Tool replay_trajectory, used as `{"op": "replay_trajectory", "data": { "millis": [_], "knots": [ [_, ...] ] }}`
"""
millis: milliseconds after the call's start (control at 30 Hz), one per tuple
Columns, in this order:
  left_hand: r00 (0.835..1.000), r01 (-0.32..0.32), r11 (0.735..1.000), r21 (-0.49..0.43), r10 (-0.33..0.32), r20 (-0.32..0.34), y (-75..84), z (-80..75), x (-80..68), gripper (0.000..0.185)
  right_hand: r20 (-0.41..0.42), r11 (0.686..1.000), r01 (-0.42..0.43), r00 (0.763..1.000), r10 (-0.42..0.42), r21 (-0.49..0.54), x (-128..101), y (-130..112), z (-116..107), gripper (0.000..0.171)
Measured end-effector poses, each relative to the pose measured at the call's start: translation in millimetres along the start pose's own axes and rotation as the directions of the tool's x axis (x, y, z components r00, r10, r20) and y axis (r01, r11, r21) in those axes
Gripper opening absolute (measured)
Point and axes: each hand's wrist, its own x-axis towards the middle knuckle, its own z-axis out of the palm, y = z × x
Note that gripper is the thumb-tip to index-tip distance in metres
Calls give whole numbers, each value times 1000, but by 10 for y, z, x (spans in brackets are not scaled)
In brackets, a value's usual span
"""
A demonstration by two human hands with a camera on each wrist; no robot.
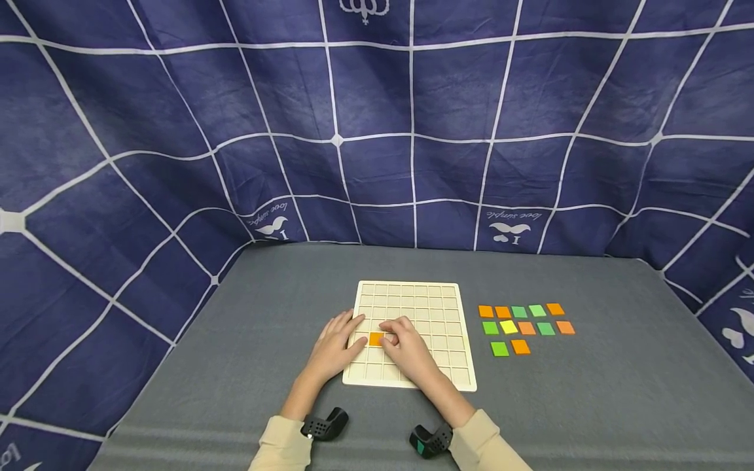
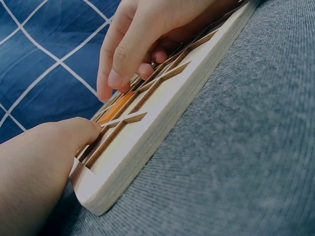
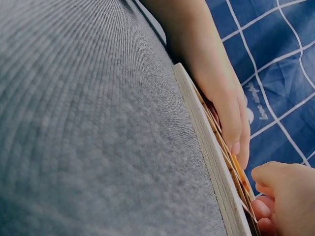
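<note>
A pale wooden grid board (image 1: 438, 358) lies on the grey cloth, with one orange square tile (image 1: 376, 339) in a cell toward its left side. My left hand (image 1: 333, 345) rests on the board's left edge, fingers spread, its thumb tip beside the tile. Just right of the tile hovers my right hand (image 1: 408, 348); its thumb and index finger point toward the tile with a gap between them. In the left wrist view the orange tile (image 2: 117, 109) sits low between the wooden ribs, under the right hand's fingertips. Nothing shows between those fingers.
Right of the board, loose square tiles lie in rough rows: several orange tiles (image 1: 521, 347), several green tiles (image 1: 499, 349) and a yellow tile (image 1: 508, 327). Dark wristbands (image 1: 325, 425) sit on both wrists. A blue grid-patterned curtain (image 1: 377, 170) hangs behind the table.
</note>
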Motion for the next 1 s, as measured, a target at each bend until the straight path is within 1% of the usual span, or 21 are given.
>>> {"op": "replay_trajectory", "data": {
  "millis": [233,467,600,1000],
  "knots": [
    [1000,-4,1000,-6,4,-2,5,4,3,53,30,1000,-13,999,14,-17,-11,-3,-9,27],
    [999,-29,1000,3,29,-23,-1,2,12,51,23,999,11,1000,-10,-39,2,-15,-10,25],
    [1000,-18,1000,2,18,-13,-2,-10,18,51,28,999,12,1000,-10,-47,5,-33,-17,24],
    [1000,-26,1000,1,26,-10,8,-10,10,51,35,999,-4,999,6,-33,-3,-7,-1,22]
  ]
}}
